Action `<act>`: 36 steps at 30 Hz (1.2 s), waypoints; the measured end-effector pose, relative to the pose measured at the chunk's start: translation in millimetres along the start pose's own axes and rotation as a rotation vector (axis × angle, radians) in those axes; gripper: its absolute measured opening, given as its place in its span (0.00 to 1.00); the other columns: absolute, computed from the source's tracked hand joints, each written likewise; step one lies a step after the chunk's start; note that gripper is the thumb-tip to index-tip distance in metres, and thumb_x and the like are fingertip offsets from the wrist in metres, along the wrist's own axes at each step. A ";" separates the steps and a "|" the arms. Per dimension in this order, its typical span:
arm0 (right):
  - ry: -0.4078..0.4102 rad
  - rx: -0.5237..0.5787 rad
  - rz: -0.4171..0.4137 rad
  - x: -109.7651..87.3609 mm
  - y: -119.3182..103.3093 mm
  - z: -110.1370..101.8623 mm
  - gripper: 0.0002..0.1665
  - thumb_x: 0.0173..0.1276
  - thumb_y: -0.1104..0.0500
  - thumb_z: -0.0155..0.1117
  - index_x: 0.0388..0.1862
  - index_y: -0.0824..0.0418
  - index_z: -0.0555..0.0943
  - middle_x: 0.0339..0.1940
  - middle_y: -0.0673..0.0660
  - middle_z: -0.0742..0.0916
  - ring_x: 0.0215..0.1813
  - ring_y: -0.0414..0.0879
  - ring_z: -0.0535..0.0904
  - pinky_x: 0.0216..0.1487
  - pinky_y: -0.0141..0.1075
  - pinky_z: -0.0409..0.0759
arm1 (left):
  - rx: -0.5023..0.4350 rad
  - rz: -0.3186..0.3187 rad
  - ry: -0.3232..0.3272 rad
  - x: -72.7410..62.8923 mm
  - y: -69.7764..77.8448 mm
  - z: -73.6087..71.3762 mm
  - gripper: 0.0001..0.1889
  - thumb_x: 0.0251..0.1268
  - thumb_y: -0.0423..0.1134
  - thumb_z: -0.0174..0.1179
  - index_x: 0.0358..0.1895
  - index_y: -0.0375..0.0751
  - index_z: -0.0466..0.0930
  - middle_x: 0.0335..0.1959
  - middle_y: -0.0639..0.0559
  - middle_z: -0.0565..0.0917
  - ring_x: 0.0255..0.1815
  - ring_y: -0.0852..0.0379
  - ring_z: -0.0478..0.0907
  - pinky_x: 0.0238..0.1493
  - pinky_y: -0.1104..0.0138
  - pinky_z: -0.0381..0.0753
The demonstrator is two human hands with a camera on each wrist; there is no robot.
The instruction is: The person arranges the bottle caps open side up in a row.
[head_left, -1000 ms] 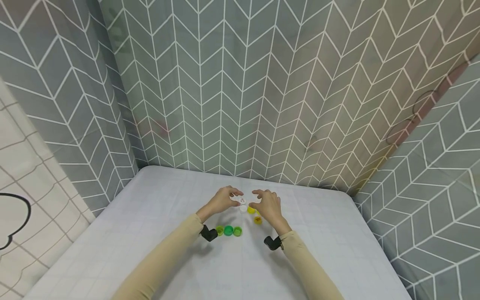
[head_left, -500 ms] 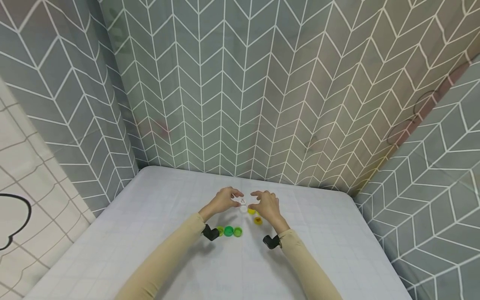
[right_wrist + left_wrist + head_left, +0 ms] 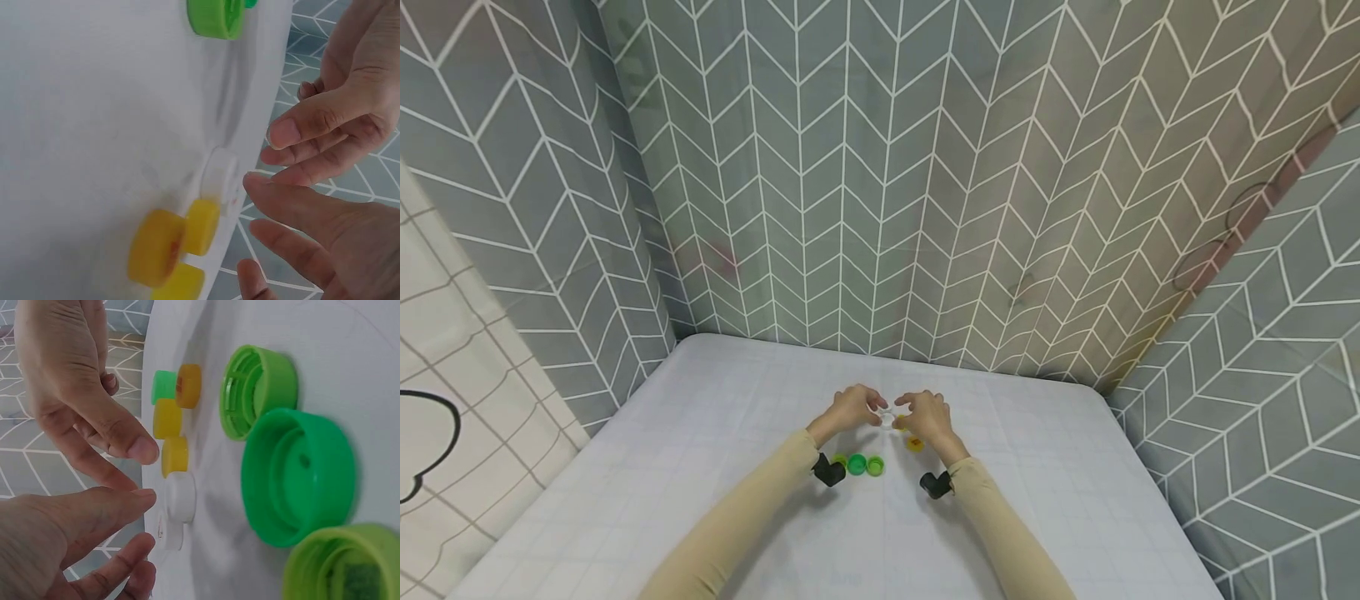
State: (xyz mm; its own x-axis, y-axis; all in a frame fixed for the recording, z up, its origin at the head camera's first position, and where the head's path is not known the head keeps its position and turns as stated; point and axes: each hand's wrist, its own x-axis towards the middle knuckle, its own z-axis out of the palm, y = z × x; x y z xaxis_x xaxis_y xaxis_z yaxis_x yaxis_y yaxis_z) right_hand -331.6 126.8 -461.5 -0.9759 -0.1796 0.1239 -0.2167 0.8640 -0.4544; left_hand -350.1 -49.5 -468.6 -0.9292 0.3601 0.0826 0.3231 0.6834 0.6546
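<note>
In the head view my left hand and right hand hover over a group of bottle caps, fingers loosely bent and holding nothing. Between them lies a white bottle cap. A second white cap sits beyond it in the left wrist view, partly covered by the left fingers. Yellow caps and an orange-yellow cap lie by the right hand. The thumb tips come near each other above the caps.
Nearer the body, a green cap stands between two light green caps, with their hollow sides up. A mint-green cap lies past the yellow ones. White cloth covers the table; patterned curtains hang around it.
Both hands have drawn slightly toward the body and closer together, the left going right and the right going left. They now cover more of the white and yellow caps.
</note>
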 end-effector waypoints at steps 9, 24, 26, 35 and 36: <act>-0.015 -0.005 -0.043 -0.5 -3.9 11.3 0.18 0.51 0.56 0.77 0.42 0.59 0.87 0.40 0.61 0.84 0.42 0.54 0.70 0.43 0.46 0.66 | 0.021 -0.034 -0.040 3.7 -6.6 10.2 0.12 0.47 0.34 0.72 0.39 0.46 0.88 0.35 0.53 0.87 0.38 0.56 0.78 0.54 0.46 0.62; -0.011 -0.031 0.001 4.9 -5.9 22.0 0.16 0.50 0.59 0.76 0.40 0.62 0.87 0.41 0.61 0.83 0.42 0.54 0.69 0.45 0.46 0.67 | 0.024 -0.010 0.014 8.4 -6.0 17.8 0.11 0.45 0.27 0.71 0.36 0.39 0.86 0.27 0.52 0.85 0.30 0.58 0.77 0.50 0.51 0.68; -0.004 -0.035 0.001 4.8 -5.5 23.4 0.16 0.50 0.59 0.76 0.39 0.63 0.88 0.40 0.61 0.83 0.43 0.54 0.69 0.46 0.46 0.67 | 0.005 -0.026 0.009 8.5 -5.6 18.7 0.12 0.45 0.26 0.70 0.37 0.37 0.86 0.26 0.51 0.84 0.28 0.58 0.76 0.46 0.56 0.70; 0.037 -0.048 -0.030 3.7 -4.7 25.4 0.15 0.49 0.59 0.77 0.37 0.62 0.88 0.39 0.60 0.84 0.42 0.55 0.70 0.44 0.46 0.68 | -0.022 -0.049 -0.011 9.7 -6.9 21.2 0.14 0.47 0.25 0.69 0.41 0.34 0.86 0.30 0.49 0.85 0.27 0.59 0.74 0.30 0.70 0.72; 0.038 -0.049 -0.032 3.6 -4.6 25.3 0.15 0.49 0.59 0.77 0.37 0.62 0.88 0.39 0.60 0.84 0.42 0.55 0.70 0.44 0.46 0.68 | -0.018 -0.046 -0.010 10.1 -7.2 21.3 0.13 0.47 0.26 0.70 0.40 0.35 0.86 0.29 0.49 0.85 0.27 0.59 0.74 0.30 0.70 0.71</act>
State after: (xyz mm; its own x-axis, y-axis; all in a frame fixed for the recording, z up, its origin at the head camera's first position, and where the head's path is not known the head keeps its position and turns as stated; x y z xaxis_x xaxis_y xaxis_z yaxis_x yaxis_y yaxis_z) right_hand -334.8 110.3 -481.3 -0.9665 -0.1906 0.1719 -0.2458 0.8802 -0.4059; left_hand -358.0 -37.3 -488.5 -0.9413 0.3348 0.0442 0.2762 0.6878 0.6713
